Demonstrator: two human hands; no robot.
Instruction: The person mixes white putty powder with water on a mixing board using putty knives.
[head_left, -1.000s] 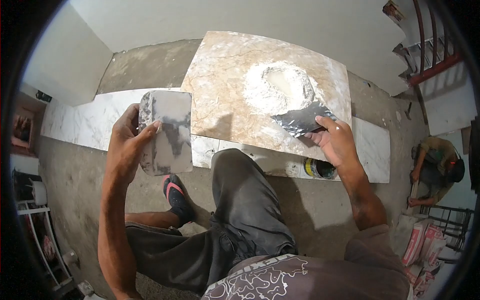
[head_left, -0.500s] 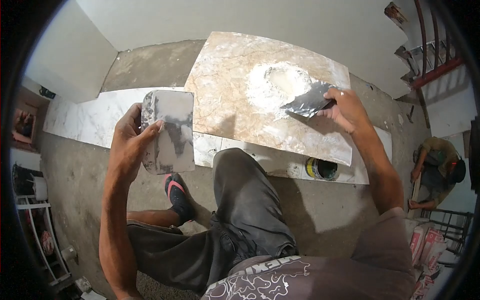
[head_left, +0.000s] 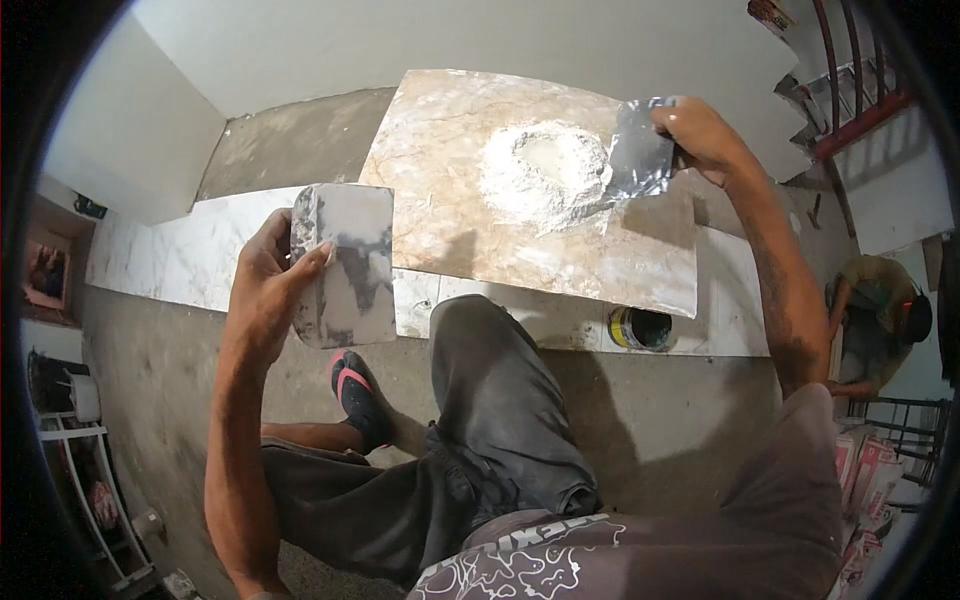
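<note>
My left hand (head_left: 268,285) grips a flat rectangular metal plate (head_left: 348,262) smeared with white paste, held upright above the floor. My right hand (head_left: 695,132) holds a thin metal scraper blade (head_left: 640,152) at the right side of a white powder mound (head_left: 546,172) that has a hollow in its middle. The mound sits on a beige marble tile (head_left: 470,225) lying on the floor in front of my bent knee (head_left: 480,330).
Long white marble slabs (head_left: 175,250) lie under and beside the beige tile. A small round can (head_left: 640,327) stands by the tile's near right corner. Another person (head_left: 880,320) crouches at the right edge near printed bags (head_left: 870,465). A red stair railing (head_left: 850,80) rises at the top right.
My right hand has swung the scraper from the near side of the mound up and around to its far right side. The left hand and plate have barely moved.
</note>
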